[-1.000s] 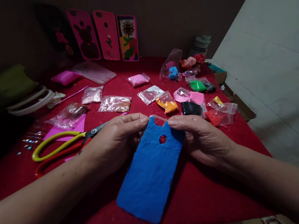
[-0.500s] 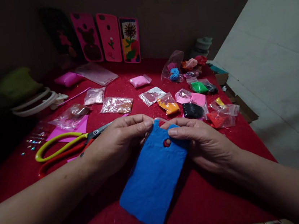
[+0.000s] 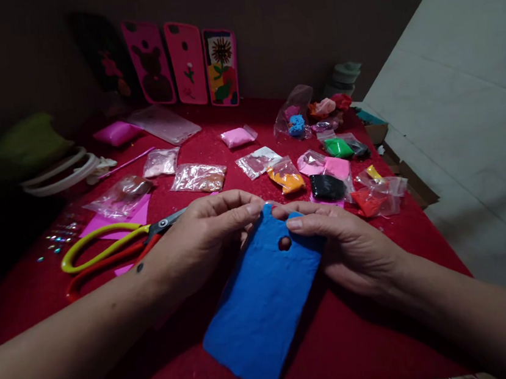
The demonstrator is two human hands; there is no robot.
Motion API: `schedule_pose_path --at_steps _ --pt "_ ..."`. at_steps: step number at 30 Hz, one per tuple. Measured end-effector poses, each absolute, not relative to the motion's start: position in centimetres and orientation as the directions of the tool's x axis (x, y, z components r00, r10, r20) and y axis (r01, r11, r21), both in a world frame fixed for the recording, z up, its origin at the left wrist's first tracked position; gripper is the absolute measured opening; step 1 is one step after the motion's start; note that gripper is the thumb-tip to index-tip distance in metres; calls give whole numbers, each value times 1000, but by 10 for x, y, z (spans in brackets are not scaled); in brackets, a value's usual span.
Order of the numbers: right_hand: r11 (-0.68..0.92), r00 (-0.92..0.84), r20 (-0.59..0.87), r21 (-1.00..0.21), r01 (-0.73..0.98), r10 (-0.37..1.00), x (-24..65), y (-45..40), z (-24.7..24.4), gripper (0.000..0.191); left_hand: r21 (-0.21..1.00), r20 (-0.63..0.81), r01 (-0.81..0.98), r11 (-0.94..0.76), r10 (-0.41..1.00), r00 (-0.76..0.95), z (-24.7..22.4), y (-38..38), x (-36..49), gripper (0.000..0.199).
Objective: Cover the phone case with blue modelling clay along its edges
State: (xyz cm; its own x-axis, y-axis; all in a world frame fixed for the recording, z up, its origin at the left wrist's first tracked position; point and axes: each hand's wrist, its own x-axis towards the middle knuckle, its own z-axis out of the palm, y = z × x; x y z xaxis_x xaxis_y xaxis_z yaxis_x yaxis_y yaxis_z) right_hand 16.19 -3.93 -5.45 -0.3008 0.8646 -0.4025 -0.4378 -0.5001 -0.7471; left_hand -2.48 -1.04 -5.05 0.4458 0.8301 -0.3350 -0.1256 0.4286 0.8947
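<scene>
A phone case (image 3: 267,304) covered in blue clay is held tilted above the red cloth, its far end up between both hands. My left hand (image 3: 218,224) grips the case's upper left corner, thumb on the blue face and fingers mostly hidden behind. Around the upper right edge closes my right hand (image 3: 342,237), its thumb pressing the blue surface beside a small round hole. A notch at the top edge lies between the two thumbs. Scissors (image 3: 117,246) with yellow and red handles lie next to my left wrist, their blades partly behind the hand.
Bags of coloured clay, among them orange (image 3: 286,176), black (image 3: 328,187) and green (image 3: 339,148), lie across the red cloth (image 3: 369,347). Decorated phone cases (image 3: 186,62) stand against the wall. A clear case (image 3: 166,125) lies before them. Shiny gems (image 3: 58,238) are scattered at left.
The blue case has shifted very slightly, and a fingertip behind it now shows darker through the round hole. Both hands keep their grip.
</scene>
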Motion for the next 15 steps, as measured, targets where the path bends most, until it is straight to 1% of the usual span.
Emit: schedule_pose_path --at_steps 3,7,12,15 --pt "-516 -314 -411 -724 -458 855 162 -39 -55 24 942 -307 -12 336 874 377 -48 -12 -25 20" --pt "-540 -331 -429 -711 -451 840 161 -40 -54 26 976 -216 92 196 919 329 -44 -15 -23 16" --pt "-547 -333 -437 -715 -435 836 159 -42 -53 22 978 -169 171 122 940 297 -42 -14 -20 18" --pt "-551 -342 -435 -714 -433 833 158 -42 -52 21 976 -168 183 117 941 293 -42 -14 -19 17"
